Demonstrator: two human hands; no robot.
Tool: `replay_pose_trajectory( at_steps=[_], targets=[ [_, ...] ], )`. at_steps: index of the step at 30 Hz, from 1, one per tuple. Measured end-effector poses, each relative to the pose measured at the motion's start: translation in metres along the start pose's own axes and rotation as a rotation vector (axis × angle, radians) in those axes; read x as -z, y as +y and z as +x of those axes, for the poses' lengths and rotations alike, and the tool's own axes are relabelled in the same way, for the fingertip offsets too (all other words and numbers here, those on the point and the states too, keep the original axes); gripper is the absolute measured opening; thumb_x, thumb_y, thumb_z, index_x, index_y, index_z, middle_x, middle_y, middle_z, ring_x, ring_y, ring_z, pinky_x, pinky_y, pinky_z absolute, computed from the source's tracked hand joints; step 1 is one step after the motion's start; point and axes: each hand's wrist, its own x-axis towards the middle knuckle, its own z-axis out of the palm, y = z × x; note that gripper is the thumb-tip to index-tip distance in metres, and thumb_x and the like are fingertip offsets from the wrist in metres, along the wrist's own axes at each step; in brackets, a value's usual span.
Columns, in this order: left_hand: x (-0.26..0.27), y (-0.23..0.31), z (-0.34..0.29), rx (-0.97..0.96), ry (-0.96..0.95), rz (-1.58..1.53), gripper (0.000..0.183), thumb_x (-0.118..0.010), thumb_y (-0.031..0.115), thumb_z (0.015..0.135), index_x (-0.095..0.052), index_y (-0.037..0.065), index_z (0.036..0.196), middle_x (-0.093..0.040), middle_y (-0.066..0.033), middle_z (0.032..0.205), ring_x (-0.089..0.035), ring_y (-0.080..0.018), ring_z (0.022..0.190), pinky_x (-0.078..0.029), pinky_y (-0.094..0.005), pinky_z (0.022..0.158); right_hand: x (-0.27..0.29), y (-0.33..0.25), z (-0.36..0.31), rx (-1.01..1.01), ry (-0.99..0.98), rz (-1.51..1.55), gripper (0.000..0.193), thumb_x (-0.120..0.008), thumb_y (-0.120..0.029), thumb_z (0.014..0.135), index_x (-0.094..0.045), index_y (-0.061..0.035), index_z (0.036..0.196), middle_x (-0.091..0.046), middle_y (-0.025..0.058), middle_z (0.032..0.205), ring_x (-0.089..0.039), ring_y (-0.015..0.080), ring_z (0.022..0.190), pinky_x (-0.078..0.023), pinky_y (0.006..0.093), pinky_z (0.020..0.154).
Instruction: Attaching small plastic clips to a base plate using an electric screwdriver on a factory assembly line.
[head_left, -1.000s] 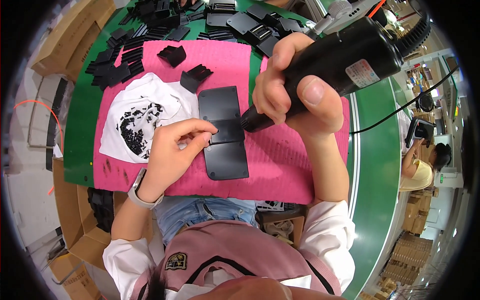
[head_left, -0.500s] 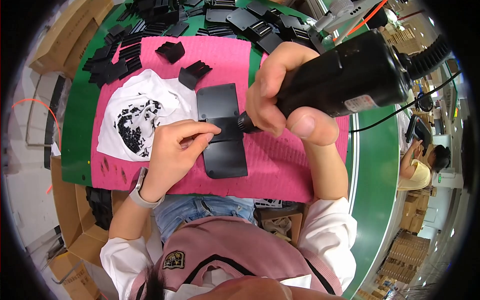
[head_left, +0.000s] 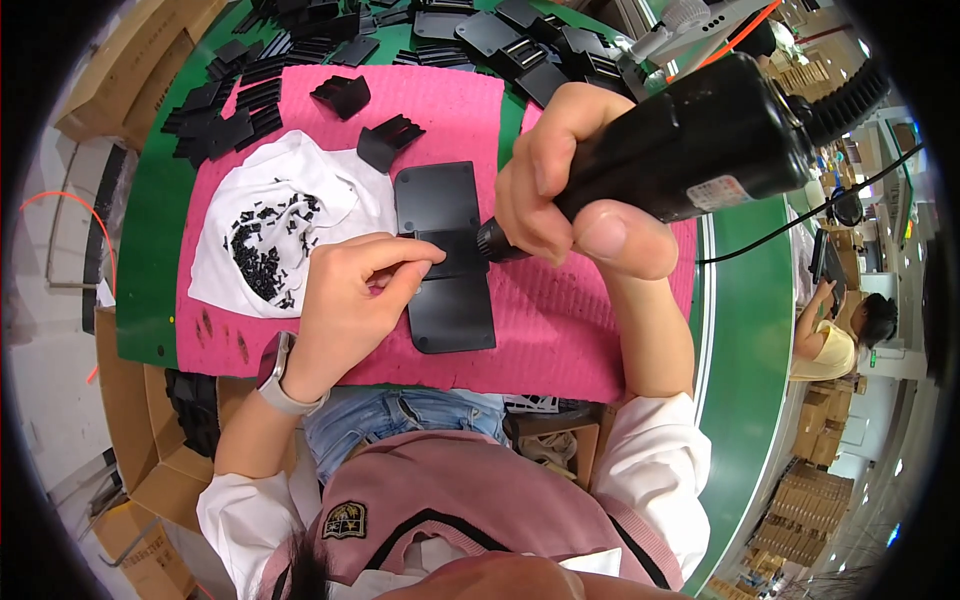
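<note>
Head view, looking down; clock directions run from the panel. A flat black plastic panel with rounded corners [head_left: 467, 252] lies at the centre, on a pink corrugated sheet [head_left: 560, 325] covering part of a green worktop [head_left: 745, 300]. Of the two hands, the left hand [head_left: 350, 300], at 8 o'clock, makes a narrow finger-and-thumb pinch over the panel's middle. The right hand [head_left: 545, 195], at 2 o'clock, grips a thick black cylindrical power tool [head_left: 690, 140], its ribbed nose at the panel's 3 o'clock edge. At 9 o'clock, a white cloth [head_left: 335, 190] holds tiny black parts [head_left: 260, 262]. Good handling probably means bracing the panel flat, with the nose steady and fingertips clear. Anything inside the pinch is hidden; whether the nose touches the panel is unclear.
</note>
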Motion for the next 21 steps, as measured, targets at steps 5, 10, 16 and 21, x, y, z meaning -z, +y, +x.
replay_pose_trajectory(
  at_steps=[5,10,16,21],
  targets=[
    [0.002,-0.005,-0.001,0.006,0.001,-0.031,0.012,-0.061,-0.004,0.08,-0.068,-0.002,0.089,-0.065,-0.0092,0.072,-0.057,-0.0104,0.059,-0.044,-0.0223,0.054,-0.005,-0.004,0.002,0.019,0.051,-0.027,0.034,-0.065,-0.024,0.077,-0.044,-0.0022,0.093,-0.047,0.0041,0.058,-0.042,0.0117,0.044,-0.037,0.0259,0.042],
    [0.001,-0.004,-0.003,-0.011,0.132,-0.183,0.009,-0.064,-0.002,0.082,-0.066,-0.004,0.091,-0.066,-0.0078,0.075,-0.061,-0.0106,0.063,-0.048,-0.0207,0.058,0.005,-0.006,0.003,0.151,0.006,0.273,0.033,-0.06,-0.028,0.082,-0.048,-0.0032,0.099,-0.05,0.0053,0.06,-0.048,0.0151,0.045,-0.041,0.0287,0.048],
    [0.014,-0.003,-0.002,0.041,0.035,-0.551,0.012,-0.068,0.006,0.084,-0.062,-0.004,0.085,-0.064,-0.0063,0.076,-0.062,-0.0106,0.067,-0.05,-0.02,0.062,0.002,-0.008,0.01,0.366,-0.049,0.33,0.047,-0.053,-0.049,0.086,-0.049,-0.0092,0.11,-0.049,-0.0013,0.069,-0.049,0.0117,0.055,-0.043,0.0329,0.066],
    [0.013,-0.003,-0.002,0.051,0.047,-0.611,0.015,-0.069,0.009,0.084,-0.061,-0.003,0.085,-0.063,-0.0057,0.076,-0.061,-0.01,0.068,-0.05,-0.0204,0.063,-0.007,-0.004,0.007,0.389,-0.009,0.346,0.048,-0.053,-0.051,0.087,-0.049,-0.0098,0.11,-0.049,-0.0007,0.069,-0.05,0.0126,0.056,-0.042,0.0335,0.067]
  ],
)
